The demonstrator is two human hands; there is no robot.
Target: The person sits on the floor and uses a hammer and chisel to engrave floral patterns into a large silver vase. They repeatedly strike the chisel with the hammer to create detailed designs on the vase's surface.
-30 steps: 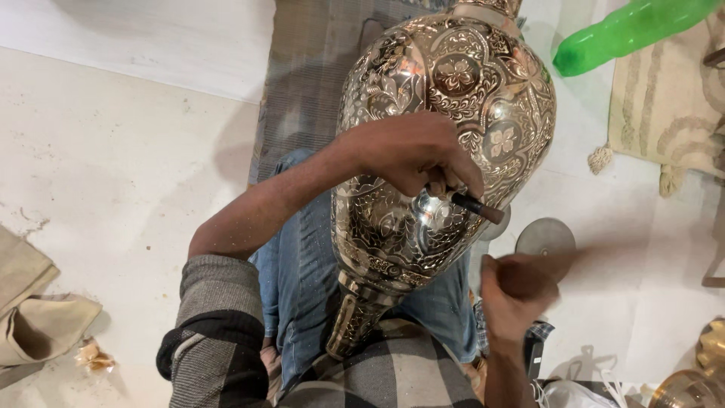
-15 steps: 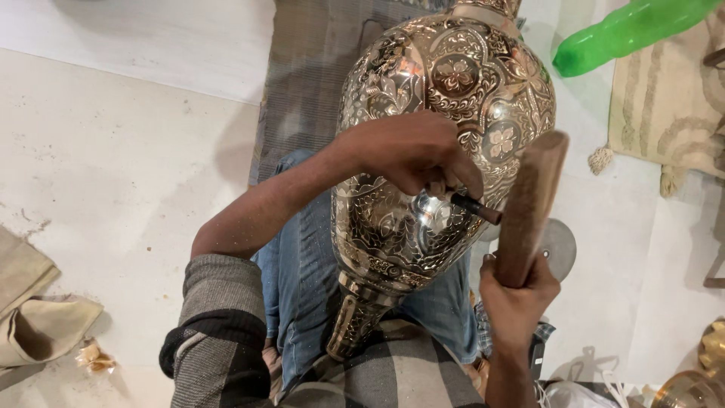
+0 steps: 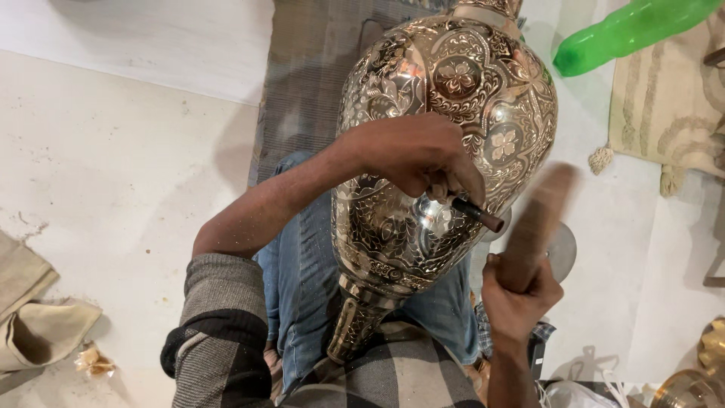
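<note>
Engraving is the step in hand, judged from the head view. A large metal vase [image 3: 445, 159], covered in flower and leaf patterns, is lying across the person's lap on blue jeans [image 3: 302, 302], its narrow foot pointing toward six o'clock and its wide belly toward twelve.

The left hand [image 3: 415, 155] is resting on the belly of the vase, its fingers clamped together around a short dark chisel [image 3: 476, 214]. The chisel's tip is hidden under the fingers, seemingly against a smooth shiny patch of the metal, and its free end is sticking out toward four o'clock.

The right hand [image 3: 521, 291], at about four o'clock from the vase, is gripping the lower end of a wooden mallet [image 3: 540, 219] with the fingers closed around it. The mallet is blurred with motion and its upper part is sitting just beside the chisel's free end; whether the two are touching cannot be told.

A green plastic bottle [image 3: 630, 30] is lying at one o'clock, with a fringed mat [image 3: 664, 106] just beside it.

As a judgement, the next move is calling for a squarely aimed blow on the chisel's end, with the left hand keeping the tip from skidding over the polished metal.
</note>
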